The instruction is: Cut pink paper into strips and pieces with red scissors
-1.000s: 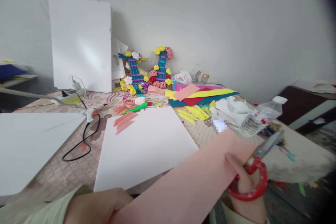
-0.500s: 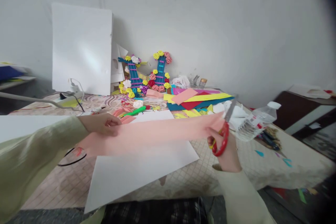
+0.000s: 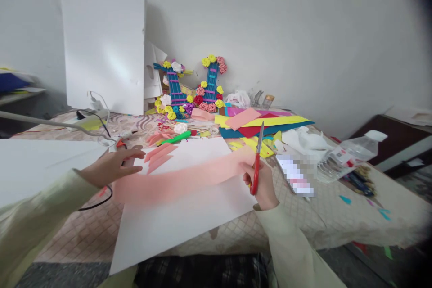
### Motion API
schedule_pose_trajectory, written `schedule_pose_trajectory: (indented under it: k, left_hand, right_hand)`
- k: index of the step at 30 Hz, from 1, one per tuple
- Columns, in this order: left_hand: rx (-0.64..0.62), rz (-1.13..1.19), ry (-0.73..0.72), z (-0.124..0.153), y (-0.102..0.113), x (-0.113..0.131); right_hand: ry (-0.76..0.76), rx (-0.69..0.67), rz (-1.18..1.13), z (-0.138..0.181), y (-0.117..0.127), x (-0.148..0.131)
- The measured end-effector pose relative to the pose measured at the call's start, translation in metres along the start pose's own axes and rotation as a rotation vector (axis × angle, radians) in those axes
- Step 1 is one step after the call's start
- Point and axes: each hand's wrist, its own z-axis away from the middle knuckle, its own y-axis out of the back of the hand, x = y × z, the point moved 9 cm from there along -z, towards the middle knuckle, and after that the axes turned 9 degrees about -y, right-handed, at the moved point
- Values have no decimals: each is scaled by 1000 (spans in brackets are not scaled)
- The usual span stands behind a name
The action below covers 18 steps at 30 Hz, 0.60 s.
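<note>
Extending between hands (image 3: 118,166) (image 3: 263,184), pink paper (image 3: 182,182)

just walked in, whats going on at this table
A person's right grip holds red-handled scissors together with one end of a long pink strip, which is blurred and stretches over a white board. The left grip is open, not clasping the strip, near some short pink pieces. Flower-trimmed decorations are at the back of the table.
</note>
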Motion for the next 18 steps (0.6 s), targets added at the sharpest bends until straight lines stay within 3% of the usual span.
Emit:
schedule_pose_trajectory:
  k: [2, 5, 8, 10, 14, 18]
  left_hand:
    - [22, 118, -38, 25, -20, 22]
    - [-289, 774, 123, 73, -112, 50]
    - [-405, 1372, 355, 102, -200, 77]
    - [-369, 1618, 452, 100, -244, 91]
    - [-115, 1968, 507, 70, -287, 117]
    - [7, 2096, 497, 47, -301, 139]
  right_hand:
    - [1, -5, -9, 2, -1, 1]
    - [3, 0, -27, 5, -2, 1]
    - [3, 12, -46, 10, -4, -2]
    - [18, 12, -63, 16, -5, -8]
    - [54, -6, -82, 34, -5, -25]
    - [69, -4, -86, 50, 4, -36]
